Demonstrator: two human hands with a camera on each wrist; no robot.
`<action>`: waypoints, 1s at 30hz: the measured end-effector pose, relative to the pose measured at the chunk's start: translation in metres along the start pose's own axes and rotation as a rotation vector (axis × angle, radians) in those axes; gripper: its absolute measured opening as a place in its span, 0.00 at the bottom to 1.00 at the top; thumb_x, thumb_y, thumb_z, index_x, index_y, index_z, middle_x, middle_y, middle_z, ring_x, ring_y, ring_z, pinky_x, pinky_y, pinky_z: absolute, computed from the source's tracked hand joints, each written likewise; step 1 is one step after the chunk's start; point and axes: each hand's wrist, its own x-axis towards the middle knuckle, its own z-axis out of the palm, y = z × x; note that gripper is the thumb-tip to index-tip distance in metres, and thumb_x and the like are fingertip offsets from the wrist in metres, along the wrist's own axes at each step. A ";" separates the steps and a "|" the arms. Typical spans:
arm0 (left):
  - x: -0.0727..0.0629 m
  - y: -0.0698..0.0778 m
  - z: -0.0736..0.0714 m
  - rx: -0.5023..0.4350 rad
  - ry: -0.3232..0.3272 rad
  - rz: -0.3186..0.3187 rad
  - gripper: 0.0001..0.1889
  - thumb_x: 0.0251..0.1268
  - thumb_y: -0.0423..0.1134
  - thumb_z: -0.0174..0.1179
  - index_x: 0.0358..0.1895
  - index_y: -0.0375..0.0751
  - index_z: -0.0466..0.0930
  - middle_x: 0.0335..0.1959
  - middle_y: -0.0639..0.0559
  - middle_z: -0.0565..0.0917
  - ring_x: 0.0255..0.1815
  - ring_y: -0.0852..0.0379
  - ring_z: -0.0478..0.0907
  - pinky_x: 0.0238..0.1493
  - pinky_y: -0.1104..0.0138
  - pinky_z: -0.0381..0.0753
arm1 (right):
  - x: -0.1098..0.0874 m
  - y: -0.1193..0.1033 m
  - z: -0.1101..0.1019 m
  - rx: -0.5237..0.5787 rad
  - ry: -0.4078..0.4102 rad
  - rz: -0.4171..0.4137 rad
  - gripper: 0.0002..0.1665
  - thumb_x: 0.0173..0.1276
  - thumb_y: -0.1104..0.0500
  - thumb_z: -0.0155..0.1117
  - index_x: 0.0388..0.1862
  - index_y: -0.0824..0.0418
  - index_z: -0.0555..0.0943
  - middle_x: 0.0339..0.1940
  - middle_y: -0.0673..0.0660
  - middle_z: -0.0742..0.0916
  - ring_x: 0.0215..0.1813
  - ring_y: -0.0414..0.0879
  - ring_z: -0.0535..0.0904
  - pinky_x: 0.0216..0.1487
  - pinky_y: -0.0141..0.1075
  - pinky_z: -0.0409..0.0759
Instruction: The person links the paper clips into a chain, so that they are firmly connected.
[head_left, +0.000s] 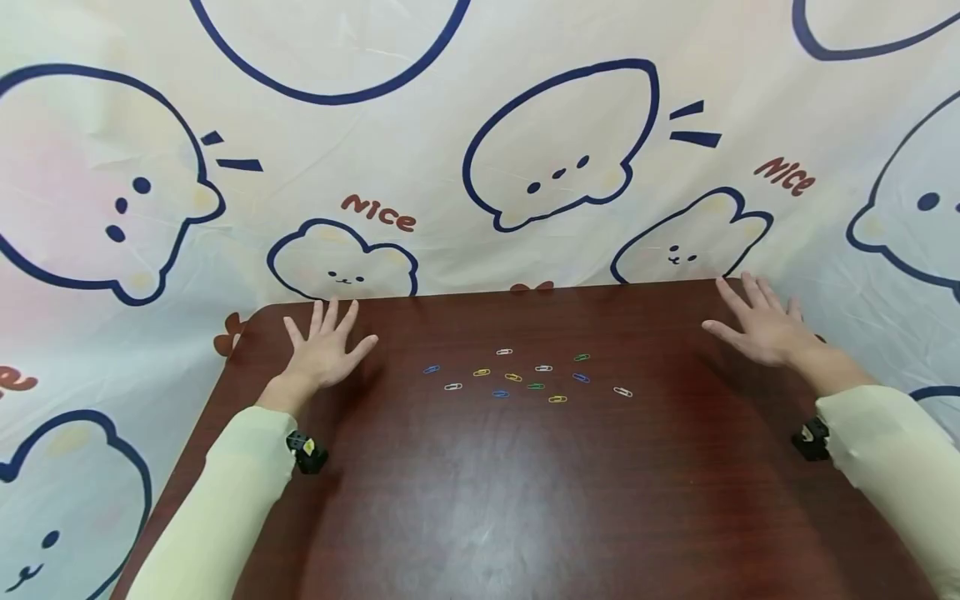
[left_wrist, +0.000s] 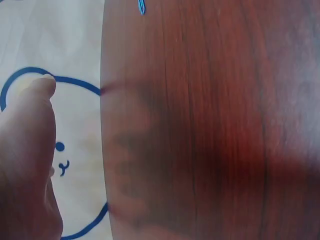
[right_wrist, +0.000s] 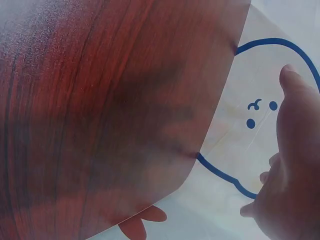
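Note:
Several paper clips lie scattered near the far middle of the dark wooden table [head_left: 480, 492]. Among them are a blue paper clip [head_left: 432, 369], a yellow paper clip [head_left: 557, 399], a green paper clip [head_left: 582, 357] and a white paper clip [head_left: 622, 392]. My left hand [head_left: 322, 354], fingers spread, is over the table's far left part, left of the clips. Spread in the same way, my right hand [head_left: 765, 329] is at the far right corner. Neither hand holds anything. One blue clip [left_wrist: 142, 7] shows at the top of the left wrist view.
A pale cloth [head_left: 450, 250] printed with cartoon outlines hangs behind the table and along both sides. Each wrist carries a small black camera, such as the left wrist camera [head_left: 307, 452]. Both hands cast shadows on the tabletop.

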 end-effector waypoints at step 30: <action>-0.005 0.054 0.056 -0.358 0.065 0.120 0.20 0.70 0.43 0.66 0.58 0.33 0.78 0.49 0.40 0.79 0.49 0.43 0.75 0.56 0.48 0.73 | -0.039 -0.064 0.075 0.525 0.070 -0.066 0.27 0.77 0.45 0.61 0.60 0.66 0.79 0.47 0.61 0.86 0.42 0.50 0.81 0.38 0.38 0.81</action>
